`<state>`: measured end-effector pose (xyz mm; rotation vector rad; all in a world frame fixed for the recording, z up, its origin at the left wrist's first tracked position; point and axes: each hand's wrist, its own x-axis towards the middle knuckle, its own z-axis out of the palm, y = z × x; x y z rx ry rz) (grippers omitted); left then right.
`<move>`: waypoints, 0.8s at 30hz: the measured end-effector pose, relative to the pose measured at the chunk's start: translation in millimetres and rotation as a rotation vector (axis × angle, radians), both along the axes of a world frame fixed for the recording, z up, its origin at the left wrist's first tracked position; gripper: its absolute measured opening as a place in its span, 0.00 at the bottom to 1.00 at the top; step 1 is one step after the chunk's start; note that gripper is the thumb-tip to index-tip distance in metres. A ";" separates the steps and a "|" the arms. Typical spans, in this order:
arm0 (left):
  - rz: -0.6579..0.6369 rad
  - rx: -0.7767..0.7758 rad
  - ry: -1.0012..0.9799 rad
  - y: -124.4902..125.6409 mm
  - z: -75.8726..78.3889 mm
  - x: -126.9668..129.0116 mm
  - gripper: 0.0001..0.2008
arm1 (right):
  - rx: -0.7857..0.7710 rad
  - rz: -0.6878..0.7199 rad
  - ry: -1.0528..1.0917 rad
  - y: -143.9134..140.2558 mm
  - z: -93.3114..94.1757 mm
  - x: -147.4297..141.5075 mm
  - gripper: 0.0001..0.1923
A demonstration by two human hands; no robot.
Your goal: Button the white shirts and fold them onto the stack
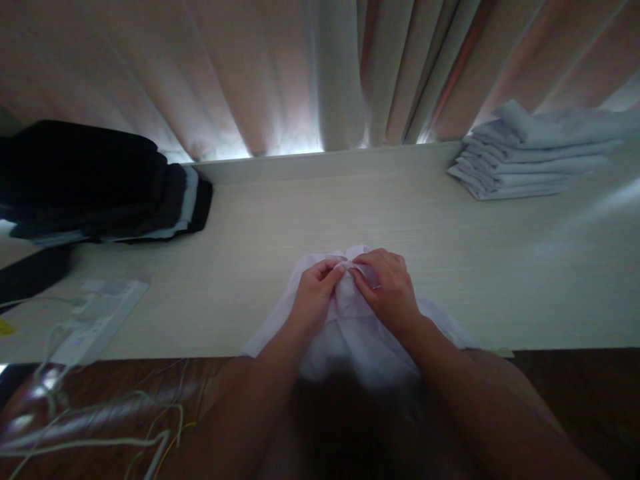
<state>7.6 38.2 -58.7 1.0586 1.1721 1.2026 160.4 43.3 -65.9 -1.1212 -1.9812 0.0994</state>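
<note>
A white shirt (pixel 353 303) lies over the front edge of the pale table (pixel 300 207), its lower part hanging toward me. Near its top, at what looks like the collar, my left hand (pixel 317 287) pinches the cloth between thumb and fingers. My right hand (pixel 390 283) grips the same edge just to the right, thumb and fingers closed on the fabric. The fingertips of both hands nearly meet. Whether a button sits between them is too small and dim to make out.
Folded white garments (pixel 535 160) are stacked at the back right. At the left stands a pile of dark clothes (pixel 100 180). A white power strip (pixel 100 323) with plugged-in cables lies at the front left, and cords (pixel 145 407) trail below. Curtains (pixel 280 73) hang behind the table.
</note>
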 end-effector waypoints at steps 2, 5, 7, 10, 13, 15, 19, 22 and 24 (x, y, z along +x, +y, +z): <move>-0.005 -0.006 -0.022 0.1 -2.2 -0.6 0.07 | -0.003 -0.003 -0.007 -0.2 -0.1 -1.9 0.03; -0.001 -0.028 -0.046 -0.4 -5.6 -1.5 0.08 | -0.023 -0.001 -0.042 0.4 -1.0 -3.8 0.03; 0.006 -0.045 -0.053 -1.2 -5.6 -1.4 0.08 | -0.023 -0.008 -0.051 0.9 -2.0 -4.2 0.04; 0.033 -0.050 -0.055 -2.2 -3.0 -0.3 0.07 | -0.008 -0.011 -0.049 0.9 -2.8 -4.5 0.04; 0.057 -0.050 -0.047 -2.3 -2.2 0.8 0.07 | -0.028 -0.014 -0.027 0.4 -2.6 -5.0 0.03; 0.063 -0.045 -0.046 -2.2 -3.4 1.0 0.07 | -0.077 -0.014 0.013 -0.1 -2.9 -5.7 0.04; 0.076 -0.029 -0.013 -2.2 -4.4 1.0 0.07 | -0.143 -0.009 0.097 -1.0 -5.2 -7.8 0.05; 0.087 -0.014 0.033 -2.2 -2.7 1.5 0.07 | -0.144 -0.012 0.118 -0.9 -6.5 -9.1 0.05; 0.088 -0.008 0.054 -2.0 -1.5 2.0 0.08 | -0.160 -0.008 0.140 -0.4 -6.6 -9.4 0.04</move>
